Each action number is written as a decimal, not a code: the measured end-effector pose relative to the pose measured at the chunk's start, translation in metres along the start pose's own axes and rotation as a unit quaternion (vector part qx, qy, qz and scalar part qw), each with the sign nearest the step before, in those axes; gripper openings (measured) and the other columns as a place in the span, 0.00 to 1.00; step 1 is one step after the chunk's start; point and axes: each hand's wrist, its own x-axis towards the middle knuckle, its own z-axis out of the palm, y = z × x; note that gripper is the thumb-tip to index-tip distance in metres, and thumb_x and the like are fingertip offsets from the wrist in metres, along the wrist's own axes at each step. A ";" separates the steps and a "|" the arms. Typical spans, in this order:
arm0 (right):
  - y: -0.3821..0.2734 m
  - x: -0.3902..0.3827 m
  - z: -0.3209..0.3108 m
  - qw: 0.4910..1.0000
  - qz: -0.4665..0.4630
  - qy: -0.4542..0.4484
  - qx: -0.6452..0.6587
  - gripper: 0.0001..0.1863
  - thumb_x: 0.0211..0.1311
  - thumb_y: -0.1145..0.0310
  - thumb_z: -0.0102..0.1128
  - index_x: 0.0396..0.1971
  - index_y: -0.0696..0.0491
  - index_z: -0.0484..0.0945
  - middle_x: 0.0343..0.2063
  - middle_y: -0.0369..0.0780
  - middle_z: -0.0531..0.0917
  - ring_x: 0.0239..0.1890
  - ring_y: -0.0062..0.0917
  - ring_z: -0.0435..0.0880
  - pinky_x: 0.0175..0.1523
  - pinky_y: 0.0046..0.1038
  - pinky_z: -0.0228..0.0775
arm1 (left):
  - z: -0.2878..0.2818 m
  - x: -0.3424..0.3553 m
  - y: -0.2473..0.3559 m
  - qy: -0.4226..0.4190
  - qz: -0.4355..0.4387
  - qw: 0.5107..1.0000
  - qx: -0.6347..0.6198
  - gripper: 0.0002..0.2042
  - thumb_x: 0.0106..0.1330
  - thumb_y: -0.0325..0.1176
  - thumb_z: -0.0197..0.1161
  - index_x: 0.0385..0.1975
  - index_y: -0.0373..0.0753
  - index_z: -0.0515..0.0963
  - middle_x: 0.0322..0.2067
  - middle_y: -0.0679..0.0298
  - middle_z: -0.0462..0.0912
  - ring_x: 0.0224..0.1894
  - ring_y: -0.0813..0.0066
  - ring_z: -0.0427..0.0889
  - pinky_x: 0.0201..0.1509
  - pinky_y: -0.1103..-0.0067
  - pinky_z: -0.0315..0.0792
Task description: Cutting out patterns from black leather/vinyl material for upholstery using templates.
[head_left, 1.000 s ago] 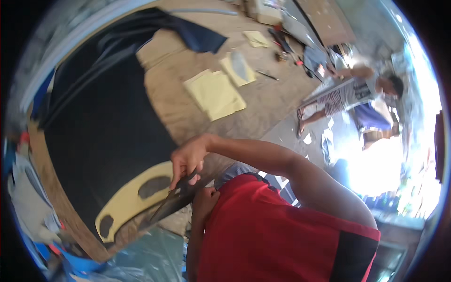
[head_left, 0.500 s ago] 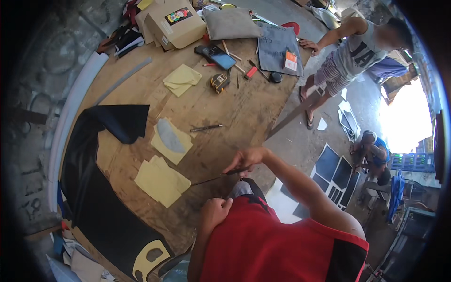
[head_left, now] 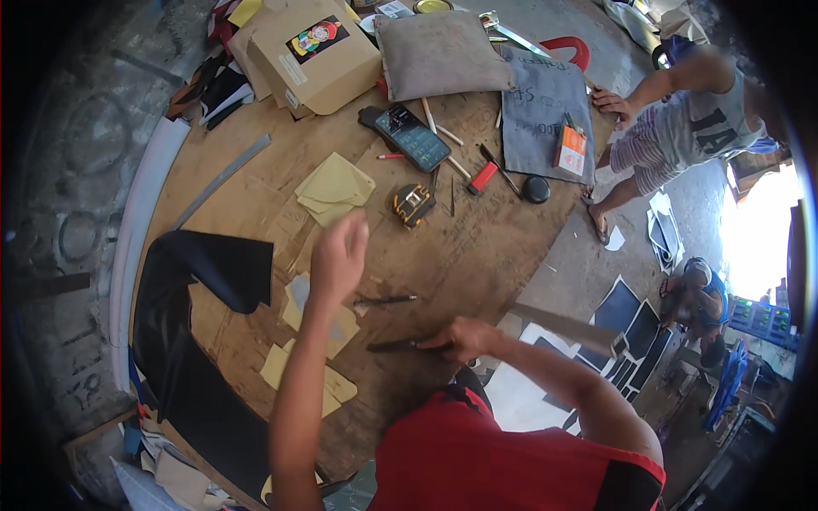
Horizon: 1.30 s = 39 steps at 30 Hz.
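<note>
My right hand is closed round the handle of a dark knife, its blade pointing left just above the wooden tabletop. Out over the table reaches my left hand, slightly blurred, so its fingers are hard to read. It is just below a stack of yellow paper patterns. Partly behind my left forearm lie more yellow pattern sheets, and a second group with a grey oval piece. A slim dark pen-like tool rests between my hands. Black sheet material curves along the left side.
A tape measure, phone, red lighter and round black tin lie farther off. A cardboard box and grey cushion stand behind. One person leans at the table's right; another crouches beyond.
My left hand has risen from beside my lap and stretched forward over the yellow sheets. My right hand, still with the knife, sits slightly lower and farther right. The view has shifted.
</note>
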 end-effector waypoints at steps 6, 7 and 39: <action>-0.002 0.006 0.002 0.996 -0.050 0.072 0.025 0.30 0.52 0.68 0.66 0.59 0.38 0.86 0.33 0.40 0.90 0.29 0.41 0.83 0.35 0.36 0.73 | 0.049 0.197 -0.062 0.089 -0.111 0.980 -0.141 0.13 0.72 0.35 0.60 0.48 0.35 0.85 0.36 0.59 0.91 0.33 0.62 0.86 0.42 0.71 0.79; -0.005 0.007 0.000 0.996 -0.046 0.073 0.012 0.29 0.52 0.69 0.66 0.59 0.39 0.86 0.36 0.38 0.91 0.31 0.39 0.85 0.37 0.34 0.74 | 0.055 0.217 -0.067 0.098 -0.115 0.984 -0.098 0.13 0.72 0.35 0.61 0.49 0.35 0.86 0.33 0.61 0.89 0.31 0.68 0.84 0.40 0.75 0.78; 0.013 0.006 0.005 0.997 -0.052 0.041 0.025 0.32 0.53 0.67 0.64 0.63 0.40 0.82 0.38 0.40 0.90 0.34 0.42 0.85 0.38 0.37 0.75 | 0.123 0.100 0.012 0.105 0.168 0.978 0.073 0.08 0.64 0.31 0.64 0.41 0.44 0.82 0.36 0.65 0.81 0.38 0.62 0.76 0.45 0.65 0.69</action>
